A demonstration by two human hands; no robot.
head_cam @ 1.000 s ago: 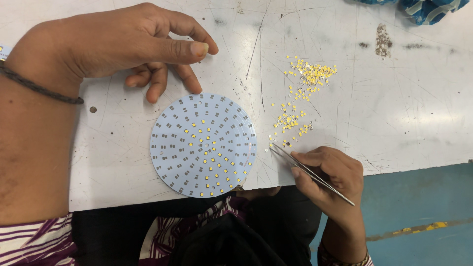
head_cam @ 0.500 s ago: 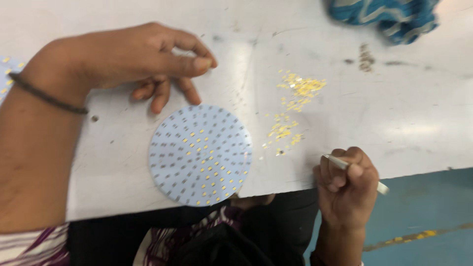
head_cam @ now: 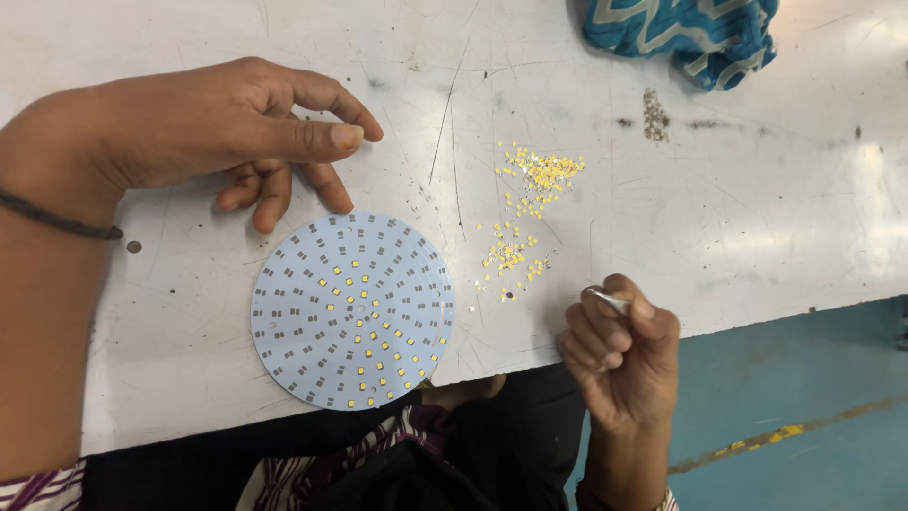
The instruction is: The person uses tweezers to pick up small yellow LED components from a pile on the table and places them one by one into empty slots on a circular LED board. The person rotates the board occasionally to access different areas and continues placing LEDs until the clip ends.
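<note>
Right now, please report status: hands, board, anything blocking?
Left hand open, fingertips on table above board. Right hand shut on tweezers, off table edge. Board partly filled; chips loose beside it, nothing blocking.

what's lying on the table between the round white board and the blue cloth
In the head view, loose small yellow chips lie scattered on the scratched white table between the round white circuit board and the crumpled blue patterned cloth, plus a dark smudge.

White table [head_cam: 757,208]; LED disc [head_cam: 352,310]; chips [head_cam: 530,213]

The right hand [head_cam: 619,355] hides most of the tweezers [head_cam: 610,301] — blue cloth [head_cam: 686,33] cut off at the top edge.
</note>
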